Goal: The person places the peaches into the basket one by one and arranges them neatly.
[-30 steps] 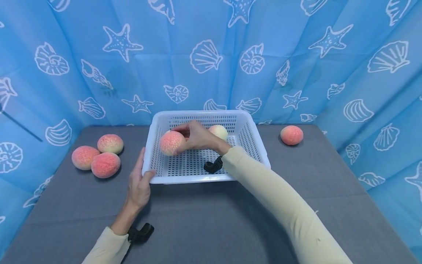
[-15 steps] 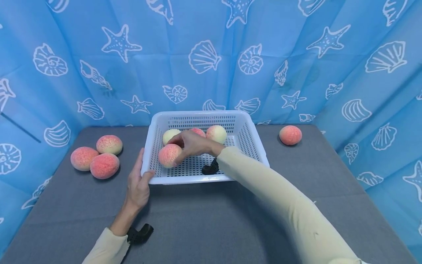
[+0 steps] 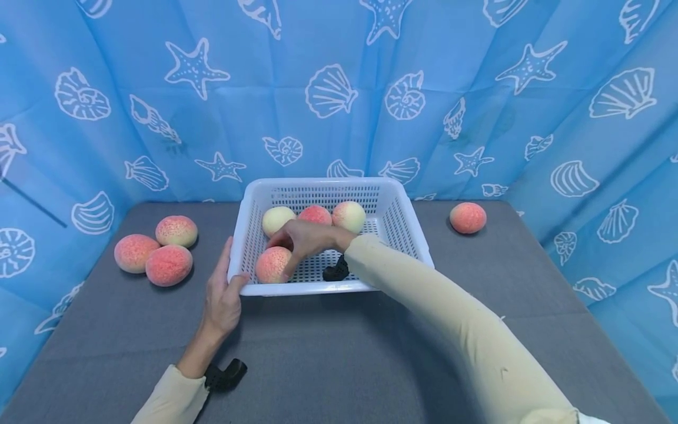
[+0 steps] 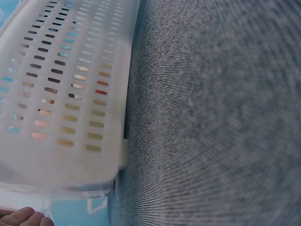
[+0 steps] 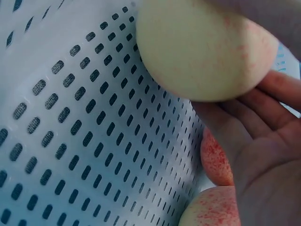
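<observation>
A white perforated plastic basket (image 3: 312, 288) stands on the cloth-covered table. My left hand (image 3: 222, 297) grips its left side, thumb on the rim and fingers along the outer wall; in the left wrist view only some fingertips (image 4: 28, 219) show near the bottom corner. Inside the basket, my right hand (image 3: 312, 235) holds a pink and cream peach (image 3: 272, 265) at the front left. From the right wrist view, the cream underside of this peach (image 5: 202, 52) shows between thumb and fingers. Behind it lie a cream peach (image 3: 278, 221), a red peach (image 3: 315, 215) and a cream-pink peach (image 3: 349, 217).
Three peaches (image 3: 169, 266) cluster on the grey tablecloth (image 3: 328, 359) left of the basket. Another peach (image 3: 468, 218) lies alone toward the back right. A blue curtain (image 3: 286, 88) with shell and starfish prints hangs behind the table.
My right hand has lowered the peach toward the basket's front left corner, bringing the cream and red peaches behind it into sight. My left hand has stayed on the basket's side.
</observation>
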Action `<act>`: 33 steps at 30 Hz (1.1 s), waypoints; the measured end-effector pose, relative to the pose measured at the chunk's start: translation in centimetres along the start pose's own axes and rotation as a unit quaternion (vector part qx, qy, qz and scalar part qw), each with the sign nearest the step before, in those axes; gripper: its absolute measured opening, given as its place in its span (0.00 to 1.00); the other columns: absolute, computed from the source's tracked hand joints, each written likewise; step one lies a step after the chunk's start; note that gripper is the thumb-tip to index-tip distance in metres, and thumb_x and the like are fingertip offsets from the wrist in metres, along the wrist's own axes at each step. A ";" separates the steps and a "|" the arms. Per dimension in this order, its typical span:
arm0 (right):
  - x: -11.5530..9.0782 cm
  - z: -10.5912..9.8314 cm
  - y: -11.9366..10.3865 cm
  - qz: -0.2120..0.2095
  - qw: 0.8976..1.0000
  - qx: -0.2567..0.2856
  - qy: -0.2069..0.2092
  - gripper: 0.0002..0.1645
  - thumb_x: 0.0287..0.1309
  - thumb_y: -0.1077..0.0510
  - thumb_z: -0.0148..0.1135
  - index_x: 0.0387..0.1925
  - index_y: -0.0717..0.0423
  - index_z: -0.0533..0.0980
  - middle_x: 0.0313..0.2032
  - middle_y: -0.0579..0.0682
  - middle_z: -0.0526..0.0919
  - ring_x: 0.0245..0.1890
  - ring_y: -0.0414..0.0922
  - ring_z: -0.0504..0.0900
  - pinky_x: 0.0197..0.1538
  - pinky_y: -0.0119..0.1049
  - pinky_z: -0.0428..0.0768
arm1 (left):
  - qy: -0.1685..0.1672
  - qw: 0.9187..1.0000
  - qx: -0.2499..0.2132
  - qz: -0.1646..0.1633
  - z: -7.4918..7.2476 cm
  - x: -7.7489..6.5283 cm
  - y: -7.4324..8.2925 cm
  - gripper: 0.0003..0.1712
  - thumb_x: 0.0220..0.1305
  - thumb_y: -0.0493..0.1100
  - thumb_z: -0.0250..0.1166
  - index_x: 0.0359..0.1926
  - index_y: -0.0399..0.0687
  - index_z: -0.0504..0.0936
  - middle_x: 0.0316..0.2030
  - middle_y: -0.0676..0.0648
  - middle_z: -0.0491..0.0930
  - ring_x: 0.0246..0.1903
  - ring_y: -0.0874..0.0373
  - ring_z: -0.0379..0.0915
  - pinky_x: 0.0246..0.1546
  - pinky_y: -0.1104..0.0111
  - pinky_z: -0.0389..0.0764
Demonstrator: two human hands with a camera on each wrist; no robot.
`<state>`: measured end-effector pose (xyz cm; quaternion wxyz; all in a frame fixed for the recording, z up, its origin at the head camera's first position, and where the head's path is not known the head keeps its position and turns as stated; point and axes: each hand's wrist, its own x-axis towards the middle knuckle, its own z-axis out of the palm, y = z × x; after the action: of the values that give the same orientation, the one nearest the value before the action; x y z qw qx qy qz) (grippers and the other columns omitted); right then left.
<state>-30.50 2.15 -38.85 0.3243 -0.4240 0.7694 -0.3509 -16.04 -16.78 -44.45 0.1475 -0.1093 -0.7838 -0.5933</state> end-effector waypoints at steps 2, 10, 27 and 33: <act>0.0 0.1 -0.1 -0.002 1.000 0.006 -0.019 0.41 0.41 0.61 0.83 0.61 0.58 0.78 0.51 0.44 0.84 0.54 0.38 0.80 0.61 0.31 0.74 | 0.000 1.000 0.002 0.002 0.0 0.0 0.0 0.44 0.68 0.33 0.48 0.82 0.51 0.45 0.77 0.39 0.54 0.71 0.33 0.58 0.60 0.32 0.65; -0.2 0.4 -0.5 -0.011 0.999 0.022 -0.042 0.42 0.41 0.66 0.81 0.62 0.60 0.77 0.53 0.47 0.83 0.55 0.39 0.80 0.61 0.31 0.74 | 0.002 1.000 -0.005 -0.005 0.1 0.0 0.0 0.44 0.68 0.34 0.49 0.82 0.51 0.45 0.77 0.40 0.54 0.72 0.34 0.56 0.61 0.31 0.62; -0.2 0.3 -0.7 0.003 0.999 0.004 -0.043 0.44 0.41 0.66 0.82 0.64 0.62 0.76 0.55 0.47 0.83 0.57 0.39 0.78 0.62 0.30 0.72 | 0.007 1.000 0.000 -0.003 0.2 0.0 -0.1 0.44 0.68 0.34 0.48 0.82 0.49 0.45 0.77 0.38 0.54 0.71 0.32 0.57 0.60 0.31 0.65; 0.1 0.5 -0.7 -0.001 0.999 0.003 -0.034 0.45 0.41 0.66 0.81 0.65 0.63 0.74 0.56 0.48 0.82 0.57 0.38 0.79 0.61 0.29 0.73 | 0.011 1.000 0.007 -0.003 0.1 0.0 -0.1 0.44 0.68 0.34 0.48 0.82 0.49 0.45 0.77 0.38 0.54 0.71 0.33 0.56 0.60 0.31 0.64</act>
<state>-29.85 1.68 -38.53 0.3511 -0.4352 0.7566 -0.3391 -16.06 -16.70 -44.59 0.1546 -0.0995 -0.7865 -0.5897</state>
